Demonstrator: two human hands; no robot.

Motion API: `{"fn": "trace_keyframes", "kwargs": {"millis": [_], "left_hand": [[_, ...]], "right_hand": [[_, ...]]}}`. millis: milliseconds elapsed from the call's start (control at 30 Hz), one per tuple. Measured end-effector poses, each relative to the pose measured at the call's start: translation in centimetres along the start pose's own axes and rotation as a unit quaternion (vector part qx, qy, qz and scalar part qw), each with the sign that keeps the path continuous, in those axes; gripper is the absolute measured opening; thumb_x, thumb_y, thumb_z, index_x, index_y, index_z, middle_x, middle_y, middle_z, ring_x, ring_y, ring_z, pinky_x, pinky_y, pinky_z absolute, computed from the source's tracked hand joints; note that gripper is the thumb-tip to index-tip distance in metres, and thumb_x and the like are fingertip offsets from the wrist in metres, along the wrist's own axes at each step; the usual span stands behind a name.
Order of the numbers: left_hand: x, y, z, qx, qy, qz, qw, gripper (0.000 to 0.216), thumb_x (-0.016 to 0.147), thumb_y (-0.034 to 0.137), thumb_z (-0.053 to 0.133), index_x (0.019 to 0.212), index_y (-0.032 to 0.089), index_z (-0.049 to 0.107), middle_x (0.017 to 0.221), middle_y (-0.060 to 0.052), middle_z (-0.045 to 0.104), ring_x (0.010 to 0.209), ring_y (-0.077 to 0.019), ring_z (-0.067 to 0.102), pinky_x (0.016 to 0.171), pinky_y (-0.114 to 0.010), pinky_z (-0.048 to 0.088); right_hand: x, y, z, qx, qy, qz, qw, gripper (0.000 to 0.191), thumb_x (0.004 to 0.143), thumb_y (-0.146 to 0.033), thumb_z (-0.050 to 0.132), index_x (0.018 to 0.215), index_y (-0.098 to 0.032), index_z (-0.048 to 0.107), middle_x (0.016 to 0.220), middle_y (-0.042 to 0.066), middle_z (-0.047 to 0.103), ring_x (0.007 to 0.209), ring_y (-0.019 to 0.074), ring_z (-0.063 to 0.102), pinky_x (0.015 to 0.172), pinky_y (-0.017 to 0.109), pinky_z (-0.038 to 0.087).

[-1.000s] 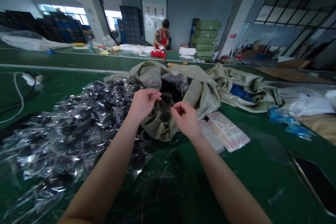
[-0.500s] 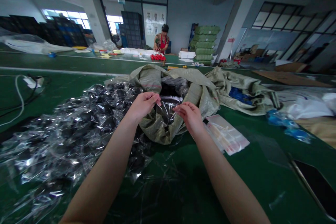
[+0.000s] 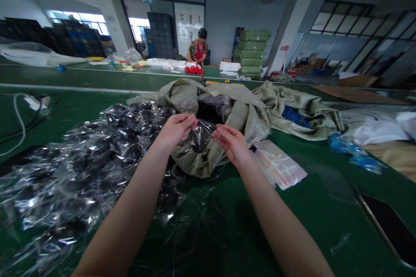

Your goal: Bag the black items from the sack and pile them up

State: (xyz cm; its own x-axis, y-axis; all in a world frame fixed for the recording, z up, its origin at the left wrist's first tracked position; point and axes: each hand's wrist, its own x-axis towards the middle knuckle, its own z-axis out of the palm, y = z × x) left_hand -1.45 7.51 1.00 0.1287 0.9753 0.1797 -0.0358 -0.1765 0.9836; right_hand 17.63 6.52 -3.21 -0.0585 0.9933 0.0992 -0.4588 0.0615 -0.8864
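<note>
Between my two hands hangs a clear plastic bag with a dark rounded item inside. My left hand pinches its upper left corner, and my right hand pinches the right side near the top. Behind the bag lies an olive woven sack, its rolled mouth facing me, with dark contents in shadow. To the left spreads a large heap of black items in clear bags. A stack of flat clear bags rests right of my right hand.
A phone lies at the lower right. Another open sack holds blue items, with blue packets beside it. A power strip with cables sits at left. Across the green table, a co-worker handles red items.
The bag's top edge was stretched nearly straight between my hands; now it is folded and slanted, and the dark item shows lower in it. Both hands stay almost in place.
</note>
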Motion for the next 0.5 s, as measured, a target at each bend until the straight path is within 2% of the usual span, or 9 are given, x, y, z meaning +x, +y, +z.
{"fn": "trace_keyframes", "kwargs": {"millis": [133, 233, 367, 500], "left_hand": [[-0.02, 0.20, 0.13, -0.028, 0.013, 0.003, 1.000, 0.030, 0.073, 0.041, 0.071, 0.074, 0.014, 0.059, 0.063, 0.001, 0.056, 0.037, -0.0016, 0.026, 0.036, -0.019, 0.014], [-0.11, 0.42, 0.09, -0.040, 0.014, 0.005, 0.999, 0.029, 0.072, 0.040, 0.072, 0.074, 0.014, 0.059, 0.062, 0.001, 0.055, 0.037, -0.0015, 0.026, 0.035, -0.019, 0.015], [-0.09, 0.39, -0.16, -0.032, 0.014, 0.008, 0.999, 0.027, 0.074, 0.038, 0.070, 0.073, 0.014, 0.059, 0.063, 0.000, 0.056, 0.036, -0.0010, 0.026, 0.035, -0.018, 0.014], [0.11, 0.10, -0.28, 0.018, 0.025, 0.015, 0.999, 0.027, 0.075, 0.038, 0.068, 0.070, 0.014, 0.058, 0.062, 0.000, 0.056, 0.036, -0.0018, 0.029, 0.034, -0.019, 0.015]], "right_hand": [[-0.27, 0.32, 0.07, -0.009, -0.041, 0.037, 0.998, 0.037, 0.059, -0.039, 0.086, 0.088, -0.020, 0.072, 0.083, 0.002, 0.074, 0.078, 0.0143, 0.069, 0.080, 0.028, 0.054], [-0.26, 0.73, 0.07, -0.032, -0.054, 0.024, 0.998, 0.032, 0.059, -0.041, 0.085, 0.080, -0.020, 0.072, 0.085, 0.002, 0.074, 0.079, 0.0142, 0.068, 0.080, 0.029, 0.055], [-0.09, 0.78, 0.09, -0.025, -0.035, -0.022, 0.999, 0.030, 0.060, -0.043, 0.084, 0.074, -0.021, 0.071, 0.080, 0.000, 0.072, 0.078, 0.0133, 0.066, 0.082, 0.030, 0.054], [0.04, 0.50, 0.08, -0.038, -0.004, -0.045, 0.998, 0.032, 0.059, -0.044, 0.085, 0.076, -0.021, 0.071, 0.076, -0.001, 0.070, 0.073, 0.0130, 0.064, 0.079, 0.031, 0.054]]}}
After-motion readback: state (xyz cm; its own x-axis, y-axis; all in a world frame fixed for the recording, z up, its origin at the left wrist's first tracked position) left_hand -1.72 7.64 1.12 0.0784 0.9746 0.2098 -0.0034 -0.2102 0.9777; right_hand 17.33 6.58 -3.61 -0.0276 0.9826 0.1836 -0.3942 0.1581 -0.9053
